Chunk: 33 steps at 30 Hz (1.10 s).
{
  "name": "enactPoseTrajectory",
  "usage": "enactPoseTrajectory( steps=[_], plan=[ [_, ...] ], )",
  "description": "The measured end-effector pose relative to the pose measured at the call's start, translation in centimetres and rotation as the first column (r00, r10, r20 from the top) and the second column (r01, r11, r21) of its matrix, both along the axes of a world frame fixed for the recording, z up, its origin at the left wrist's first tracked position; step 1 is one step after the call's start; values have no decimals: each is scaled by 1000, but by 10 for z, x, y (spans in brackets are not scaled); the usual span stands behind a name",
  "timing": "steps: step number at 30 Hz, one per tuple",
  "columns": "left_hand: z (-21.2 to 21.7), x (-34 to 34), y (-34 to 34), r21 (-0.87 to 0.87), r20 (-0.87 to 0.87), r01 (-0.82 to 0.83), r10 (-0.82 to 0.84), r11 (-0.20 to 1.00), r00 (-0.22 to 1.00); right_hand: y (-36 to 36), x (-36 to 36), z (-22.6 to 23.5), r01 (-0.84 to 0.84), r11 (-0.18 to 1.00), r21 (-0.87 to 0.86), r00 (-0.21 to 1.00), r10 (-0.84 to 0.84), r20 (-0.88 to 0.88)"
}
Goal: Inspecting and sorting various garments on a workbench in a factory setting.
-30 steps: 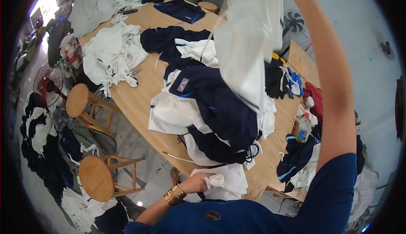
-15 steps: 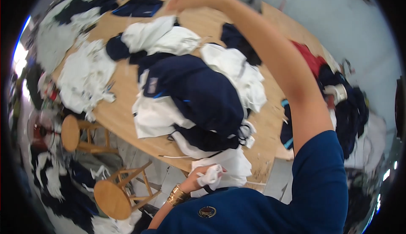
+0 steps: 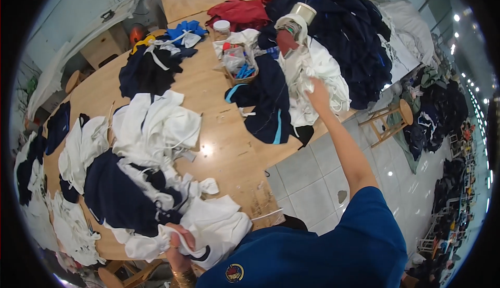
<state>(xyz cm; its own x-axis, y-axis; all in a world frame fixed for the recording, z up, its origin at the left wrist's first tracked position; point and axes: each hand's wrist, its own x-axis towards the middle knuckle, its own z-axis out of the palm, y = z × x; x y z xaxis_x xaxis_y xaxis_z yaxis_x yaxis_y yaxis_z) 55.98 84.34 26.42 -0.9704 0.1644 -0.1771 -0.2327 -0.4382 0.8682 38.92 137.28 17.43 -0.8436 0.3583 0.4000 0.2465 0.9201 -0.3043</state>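
Observation:
My left hand (image 3: pixel 179 240) is closed around a bunched white garment (image 3: pixel 221 225) with a dark trim, at the near edge of the table, close to my body. Beside it, a heap holds a navy garment (image 3: pixel 117 192) and more white clothing (image 3: pixel 156 121). With the arm stretched out to the right, my right hand (image 3: pixel 318 96) touches a pile of white garments (image 3: pixel 297 103). Its fingers look bent into the cloth, though their tips are partly hidden. A navy garment with light-blue stripes (image 3: pixel 268 106) lies just left of that pile.
A basket (image 3: pixel 241 79) of small items and a lidded jar (image 3: pixel 222 29) stand on the wooden table (image 3: pixel 229 147). Red cloth (image 3: pixel 239 15) and a large navy heap (image 3: pixel 336 43) lie at the far right. A wooden stool (image 3: pixel 390 119) stands on the tiled floor beyond the table edge.
My view has turned to the right. My right hand has swung from the far left side of the table to the white pile on the right. My left hand still grips white cloth.

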Motion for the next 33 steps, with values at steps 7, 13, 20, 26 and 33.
enactPoseTrajectory(
  steps=[7, 13, 20, 26, 33],
  plan=[
    [18, -13, 56, -12, -72, -81, 80, 997, 994, 82, -61, 8, 19, 952, 305, 974, -86, 209],
    [41, 0, 36, 144, -212, 117, -85, 983, 974, 173, -104, 116, -197, 797, -572, 821, -184, -540],
    [42, -10, 32, 124, -210, 345, -315, 930, 925, 197, -31, 128, -359, 693, -625, 833, -64, -550],
    [51, -6, 28, 145, -151, 286, -265, 947, 952, 154, -20, 211, -380, 759, -529, 716, -120, -687],
    [67, -15, 44, 147, -149, 348, -327, 926, 933, 130, -29, 256, -481, 816, -322, 632, 68, -772]
  ],
)
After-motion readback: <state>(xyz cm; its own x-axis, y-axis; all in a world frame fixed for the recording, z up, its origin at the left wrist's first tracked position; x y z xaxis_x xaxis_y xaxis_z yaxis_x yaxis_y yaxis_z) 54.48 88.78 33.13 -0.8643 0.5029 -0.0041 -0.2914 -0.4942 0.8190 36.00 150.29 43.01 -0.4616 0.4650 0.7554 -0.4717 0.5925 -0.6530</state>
